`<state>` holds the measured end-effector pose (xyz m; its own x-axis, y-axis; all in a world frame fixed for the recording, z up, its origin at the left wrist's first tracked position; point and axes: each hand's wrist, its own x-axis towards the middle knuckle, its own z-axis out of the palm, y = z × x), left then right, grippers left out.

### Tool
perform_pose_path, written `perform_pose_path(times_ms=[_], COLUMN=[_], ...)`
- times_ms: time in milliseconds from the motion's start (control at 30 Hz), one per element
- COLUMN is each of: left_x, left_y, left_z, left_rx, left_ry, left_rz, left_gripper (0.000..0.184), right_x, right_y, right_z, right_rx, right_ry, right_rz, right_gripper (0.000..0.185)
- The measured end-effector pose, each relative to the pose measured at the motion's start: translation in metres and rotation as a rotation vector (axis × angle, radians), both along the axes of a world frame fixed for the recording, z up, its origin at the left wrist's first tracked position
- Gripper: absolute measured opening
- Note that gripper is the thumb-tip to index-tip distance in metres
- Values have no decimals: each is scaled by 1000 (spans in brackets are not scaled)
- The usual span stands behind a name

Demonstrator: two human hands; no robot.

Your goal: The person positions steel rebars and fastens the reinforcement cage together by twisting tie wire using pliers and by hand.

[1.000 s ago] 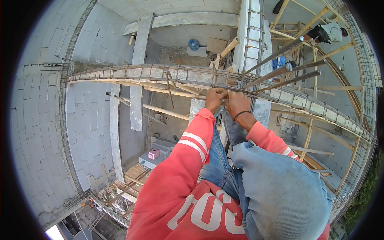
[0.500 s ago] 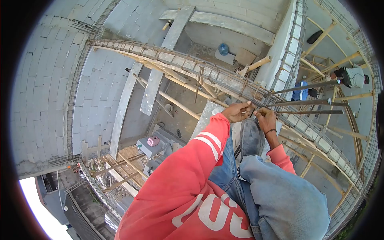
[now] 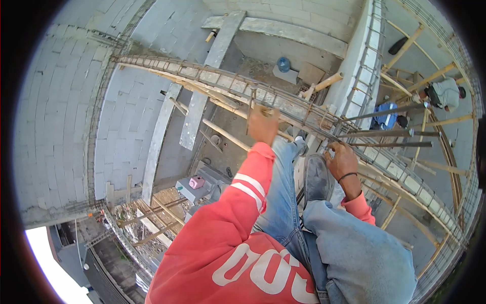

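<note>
My left hand (image 3: 263, 123), smeared by motion, is over the rebar cage (image 3: 207, 75) that runs along the top of a wall. Close by its fingers, a thin rusty metal rod (image 3: 251, 104) hangs across the bars; whether the hand touches it is unclear. My right hand (image 3: 341, 159) is closed, thumb and fingers bent together beside the bar joint, just above the toe of my dark boot (image 3: 317, 177). Whatever those fingers pinch is too small to make out. Several upright steel bars (image 3: 377, 134) stick out from the joint to the right.
Far below are a floor with a blue water bottle (image 3: 283, 64), a pink container (image 3: 196, 182) and grey planks (image 3: 161, 144). Wooden poles (image 3: 226, 135) cross beneath the beam. At right, a person in a light shirt (image 3: 445, 93) and another in blue (image 3: 386, 116) are among timber props.
My left hand has left the bar joint and moved left towards the hanging rod. My right hand stays at the joint, lowered slightly.
</note>
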<state>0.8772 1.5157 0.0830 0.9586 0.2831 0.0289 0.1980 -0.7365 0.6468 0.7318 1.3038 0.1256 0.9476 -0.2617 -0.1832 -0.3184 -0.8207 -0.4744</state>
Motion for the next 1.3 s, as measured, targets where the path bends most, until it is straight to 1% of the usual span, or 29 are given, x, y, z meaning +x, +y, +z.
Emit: perform_pose_path(times_ms=[33, 100, 133, 167, 200, 233, 300, 333, 367, 400, 433, 500, 533, 600, 633, 667, 700, 733, 800, 833, 867, 933, 1000, 1033, 1100, 1133, 1200, 1233, 1300], left_x=[19, 49, 61, 73, 81, 87, 100, 108, 120, 127, 136, 143, 142, 127, 114, 97, 80, 63, 25, 4, -16, -49, -59, -57, -52, -52, -61, -66, -71], left_y=[17, 29, 34, 38, 41, 45, 52, 58, 67, 69, 74, 78, 78, 75, 69, 60, 51, 40, 10, -5, -20, -45, -52, -50, -45, -44, -49, -54, -63], left_z=[-13, -23, -30, -36, -36, -37, -40, -42, -51, -46, -40, 10, 35, 91, 118, 142, 158, 165, 170, 171, 170, 164, 144, 124, 65, 33, -26, -41, -65], left_rx=[97, 273, 264, 241, 221, 217, 132, 131, 114, 92, 88, 41, -6, -86, -84, -140, -197, -196, -337, -396, -456, -799, -1065, -1071, -1145, -1149, -843, -843, -1353], left_ry=[-227, -368, -362, -220, -82, -85, -40, -39, -258, -476, -540, -623, -645, -660, -654, -610, -567, -557, -422, -304, -187, 144, 309, 307, 559, 557, 769, 768, 923], left_rz=[48, 139, 118, 62, 6, -11, -111, -132, -108, -81, -76, -93, -117, -218, -225, -279, -329, -328, -436, -464, -492, -534, -702, -706, -462, -460, -414, -414, -316], left_gripper=[46, 45, 45, 44, 44, 44, 41, 41, 39, 38, 37, 36, 37, 33, 33, 30, 26, 26, 29, 28, 28, 26, 28, 28, 38, 38, 37, 37, 32], right_x=[-1, -3, -4, -4, -3, -3, -6, -8, -8, -9, -10, -8, -5, 2, 5, 7, 10, 14, 18, 18, 15, 11, -4, -13, -31, -35, -41, -40, -32], right_y=[-6, -14, -16, -17, -12, -6, 4, 8, 12, 14, 13, 11, 10, 8, 9, 12, 17, 24, 35, 40, 44, 43, 22, 11, -3, -3, -2, -1, 9], right_z=[6, 8, 5, 5, 15, 19, 23, 23, 22, 21, 22, 28, 35, 57, 68, 79, 87, 91, 96, 96, 92, 79, 59, 52, 44, 45, 46, 43, 37], right_rx=[31, 79, 209, 339, 385, 382, 498, 500, 502, 503, 505, 645, 647, 727, 732, 621, 504, 508, 471, 456, 384, 305, 477, 470, 1036, 1033, 1383, 1382, 1410], right_ry=[9, 32, 52, 63, 95, 91, 93, 91, 72, 53, 55, -12, -10, -117, -115, -264, -409, -400, -544, -591, -557, -524, -388, -389, -31, -29, 194, 194, 272], right_rz=[25, 37, 115, 196, 245, 229, 330, 310, 336, 363, 347, 333, 326, 304, 296, 265, 234, 232, 163, 141, 120, 103, 57, 56, -198, -196, -355, -354, -302], right_gripper=[25, 26, 26, 27, 25, 25, 24, 24, 23, 23, 23, 30, 30, 51, 51, 60, 71, 71, 80, 83, 80, 77, 57, 57, 41, 41, 36, 36, 36])
